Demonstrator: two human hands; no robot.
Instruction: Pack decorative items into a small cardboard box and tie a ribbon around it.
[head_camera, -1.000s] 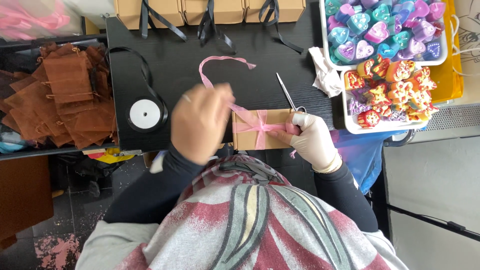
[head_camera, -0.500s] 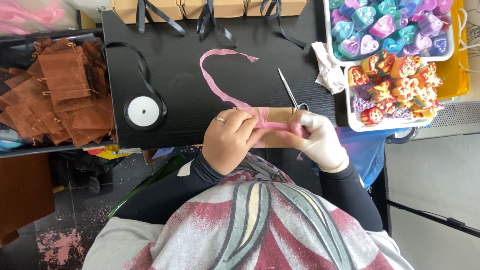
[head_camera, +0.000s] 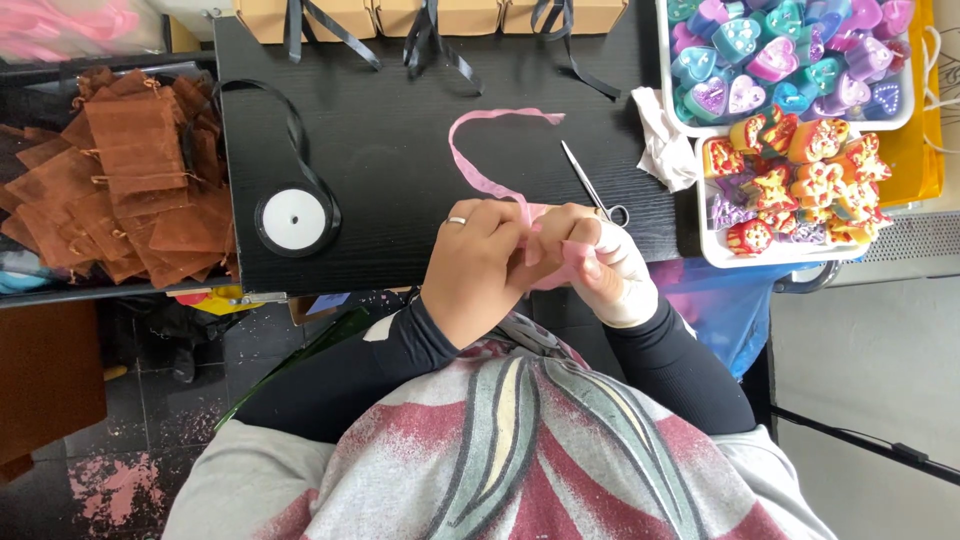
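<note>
- Head view looks down on a black bench (head_camera: 400, 150) and both hands at its near edge.
- Left hand (head_camera: 480, 265) has a ring on one finger; its fingers are curled and pinch a pink ribbon (head_camera: 485, 150).
- Right hand (head_camera: 610, 265) wears a white glove; its fingers are also bent close and grip the ribbon, touching the left hand.
- Between the two hands the ribbon is bunched; what lies under the hands I cannot tell.
- From the hands, the loose end of the ribbon runs away over the bench in a curve and lies flat.
- Scissors (head_camera: 590, 185) lie just beside the right hand, with their tip pointing away from the person.
- A white cloth (head_camera: 665, 145) lies near the scissors, beside two white trays.
- The far tray (head_camera: 905, 118) holds heart shapes in blue, purple and pink; the near tray (head_camera: 712, 258) holds orange, red and purple shapes.
- A spool (head_camera: 293, 220) of black ribbon stands left of the hands.
- Brown pouches (head_camera: 130, 190) are piled at the left, off the bench.
- Tan boxes (head_camera: 440, 15) with black ribbons stand at the far edge.
</note>
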